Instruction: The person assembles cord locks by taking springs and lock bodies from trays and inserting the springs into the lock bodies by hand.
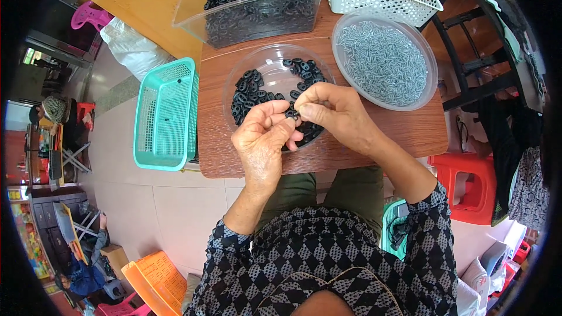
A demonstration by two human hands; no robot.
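Observation:
Over a round clear bowl [273, 52], my two hands meet. My left hand [263, 136] is closed, holding a small black oval part [292, 114] between thumb and fingers. My right hand [335, 112] pinches at the same part from the right; whatever its fingertips grip is too small to tell. Loose black oval parts [248, 90] with holes lie heaped in the bowl beneath. To the right, close to my right hand, stands a round clear tub [434, 76] full of small silvery metal pins or screws [383, 61].
A clear box [193, 20] of many black parts and a white perforated basket [374, 1] stand at the back of the brown table [212, 158]. A green basket [140, 134] sits left of it, a red stool [465, 187] at right. Other people sit far left.

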